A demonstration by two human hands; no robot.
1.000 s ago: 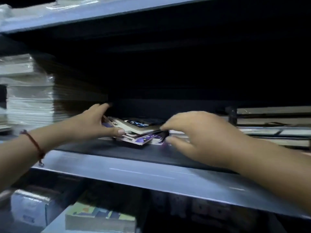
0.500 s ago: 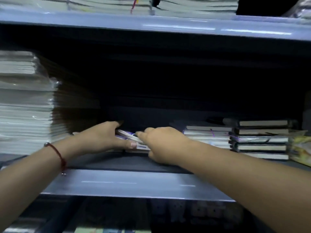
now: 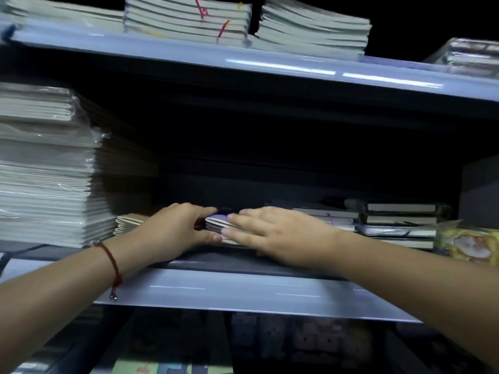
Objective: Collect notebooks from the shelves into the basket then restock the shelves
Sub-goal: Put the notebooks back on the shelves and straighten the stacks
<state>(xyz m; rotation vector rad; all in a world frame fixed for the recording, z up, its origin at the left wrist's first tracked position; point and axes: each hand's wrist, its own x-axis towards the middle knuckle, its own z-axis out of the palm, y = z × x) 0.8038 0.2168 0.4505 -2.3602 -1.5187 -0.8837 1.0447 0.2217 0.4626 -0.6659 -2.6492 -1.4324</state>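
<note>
A small stack of notebooks [image 3: 216, 222] with a purple-striped cover on top lies on the middle shelf [image 3: 229, 290]. My left hand [image 3: 175, 228] grips the stack's left side, thumb along its front edge. From the right, my right hand [image 3: 272, 233] lies flat over the stack with its fingers on the top cover and the thumb against the front edge. Most of the stack is hidden under both hands. No basket is in view.
A tall pile of plastic-wrapped notebooks [image 3: 46, 171] fills the shelf's left. A low beige stack [image 3: 129, 222] sits beside it. Dark-covered books [image 3: 397, 222] and a yellow packet [image 3: 467, 244] lie to the right. More stacks [image 3: 310, 31] rest on the top shelf [image 3: 270, 66].
The fanned notebooks have been squared into a neat stack deeper on the shelf. My right hand slid left onto them and flattened. The camera tilted up, showing the top shelf.
</note>
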